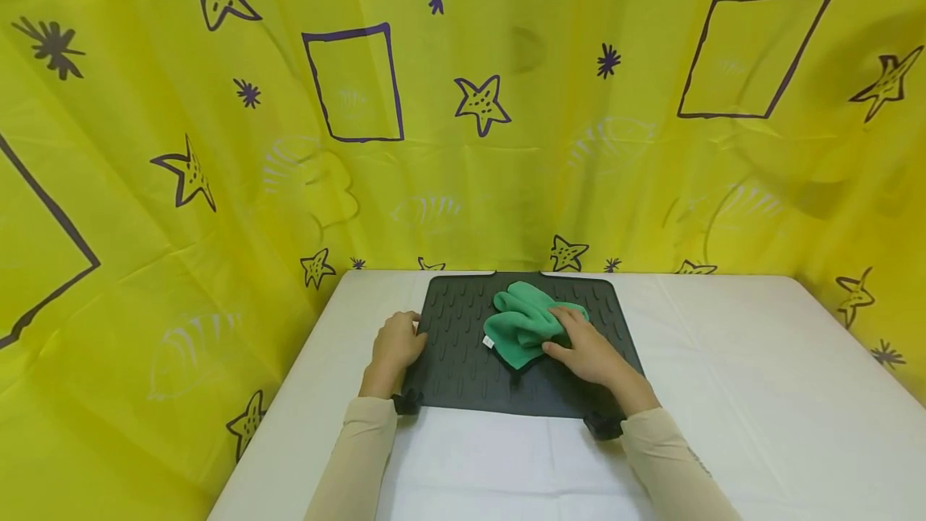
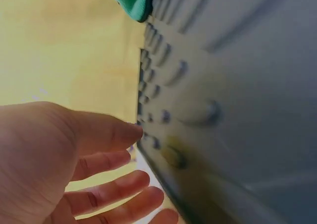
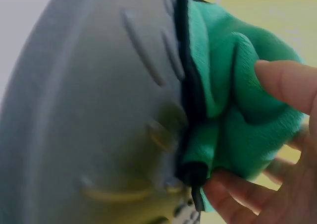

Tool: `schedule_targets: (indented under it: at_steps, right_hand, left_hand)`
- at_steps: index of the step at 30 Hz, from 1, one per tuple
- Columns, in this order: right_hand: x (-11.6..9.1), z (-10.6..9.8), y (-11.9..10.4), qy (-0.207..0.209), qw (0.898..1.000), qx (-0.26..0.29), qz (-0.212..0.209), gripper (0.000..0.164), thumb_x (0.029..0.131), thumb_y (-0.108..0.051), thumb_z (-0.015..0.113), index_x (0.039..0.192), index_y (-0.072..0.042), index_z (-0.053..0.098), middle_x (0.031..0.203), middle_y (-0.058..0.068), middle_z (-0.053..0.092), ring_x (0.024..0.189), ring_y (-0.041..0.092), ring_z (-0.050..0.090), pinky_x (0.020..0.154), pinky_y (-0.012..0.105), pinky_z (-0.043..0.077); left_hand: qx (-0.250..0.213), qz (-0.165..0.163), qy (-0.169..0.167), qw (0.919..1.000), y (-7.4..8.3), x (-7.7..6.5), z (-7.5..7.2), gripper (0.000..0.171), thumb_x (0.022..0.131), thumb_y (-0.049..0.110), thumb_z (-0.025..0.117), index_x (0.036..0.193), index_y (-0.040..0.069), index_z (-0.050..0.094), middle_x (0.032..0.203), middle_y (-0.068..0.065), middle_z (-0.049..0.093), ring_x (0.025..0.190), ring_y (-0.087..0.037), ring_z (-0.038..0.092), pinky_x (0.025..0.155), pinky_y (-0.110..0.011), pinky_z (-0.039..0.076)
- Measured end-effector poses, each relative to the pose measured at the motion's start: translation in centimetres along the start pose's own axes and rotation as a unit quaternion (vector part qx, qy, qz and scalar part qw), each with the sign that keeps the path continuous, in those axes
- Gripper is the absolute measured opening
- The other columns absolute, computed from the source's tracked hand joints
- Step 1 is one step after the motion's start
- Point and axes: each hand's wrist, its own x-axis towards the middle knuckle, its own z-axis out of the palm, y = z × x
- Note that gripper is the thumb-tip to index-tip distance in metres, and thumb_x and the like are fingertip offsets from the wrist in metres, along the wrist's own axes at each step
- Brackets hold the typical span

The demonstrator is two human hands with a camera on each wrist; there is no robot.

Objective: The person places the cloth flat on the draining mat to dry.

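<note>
A crumpled green cloth (image 1: 522,320) with a dark edging and a small white tag lies on a dark grey ridged mat (image 1: 456,380). My right hand (image 1: 589,348) grips the cloth at its right side. In the right wrist view, the thumb and fingers close round folds of the green cloth (image 3: 237,95). At the mat's left edge is my left hand (image 1: 394,342), its fingers loosely bent. The left wrist view shows the left thumb (image 2: 109,132) at the rim of the mat (image 2: 247,110), the other fingers spread outside that edge.
The mat lies on a white-covered table (image 1: 723,392), near its far edge. Behind and to the left hangs a yellow curtain (image 1: 434,183) printed with stars and frames. Small black devices (image 1: 603,424) sit at both wrists, over the mat's near corners.
</note>
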Motion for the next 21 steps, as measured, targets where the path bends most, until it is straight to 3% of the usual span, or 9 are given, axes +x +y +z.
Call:
schedule_targets:
  at_steps: [3,6,9,12,16,21]
  right_hand:
    - [0.0,-0.7,0.4,0.011,1.000,0.012,0.013,0.071,0.099,-0.021,0.066,0.157,0.001,0.031,0.158,0.032,0.028,0.143,0.055,0.035,0.110,0.072,0.034]
    - [0.0,-1.5,1.0,0.027,0.999,0.016,0.039,0.075,0.097,-0.017,0.064,0.157,0.005,0.025,0.157,0.036,0.023,0.143,0.056,0.033,0.111,0.071,0.034]
    - [0.0,-2.1,1.4,0.046,0.996,0.015,0.076,0.069,0.097,-0.015,0.062,0.150,0.013,0.027,0.149,0.037,0.030,0.137,0.054,0.039,0.110,0.067,0.037]
    - [-0.1,-2.3,1.6,0.051,0.993,0.004,0.106,0.051,0.097,-0.015,0.062,0.133,0.014,0.041,0.131,0.034,0.047,0.118,0.047,0.052,0.099,0.060,0.046]
    - [-0.3,-2.2,1.6,0.021,0.993,-0.020,0.114,0.028,0.095,-0.015,0.065,0.112,0.006,0.056,0.104,0.023,0.064,0.092,0.032,0.061,0.079,0.049,0.052]
    - [-0.3,-1.6,1.4,-0.024,0.995,-0.025,0.095,0.026,0.094,-0.013,0.067,0.113,0.003,0.057,0.094,0.016,0.066,0.082,0.026,0.061,0.070,0.041,0.050]
  left_hand:
    - [0.005,0.020,0.002,0.9998,1.1,-0.3,-0.3,0.034,0.093,0.017,0.072,0.124,0.003,0.069,0.111,-0.018,0.068,0.098,-0.034,0.068,0.083,-0.049,0.057]
    - [-0.005,0.059,0.001,0.9982,2.6,-0.6,-0.6,0.023,0.093,0.017,0.073,0.113,0.006,0.071,0.107,-0.015,0.067,0.096,-0.032,0.066,0.081,-0.047,0.057]
    - [-0.010,0.123,-0.010,0.9924,4.3,-1.0,-0.4,0.011,0.093,0.017,0.073,0.098,0.009,0.070,0.096,-0.008,0.066,0.087,-0.023,0.063,0.077,-0.040,0.054]
    - [-0.007,0.184,-0.030,0.9825,6.0,-1.5,0.3,0.009,0.093,0.020,0.073,0.091,0.013,0.069,0.089,-0.002,0.065,0.083,-0.016,0.059,0.074,-0.033,0.052]
    - [0.010,0.235,-0.061,0.9701,8.2,-2.5,1.6,0.010,0.094,0.024,0.072,0.089,0.016,0.072,0.088,0.002,0.064,0.081,-0.012,0.057,0.072,-0.027,0.049]
    - [0.066,0.265,-0.084,0.9584,10.0,-3.8,3.3,0.016,0.095,0.032,0.073,0.104,0.019,0.076,0.100,0.000,0.068,0.091,-0.015,0.057,0.077,-0.029,0.051]
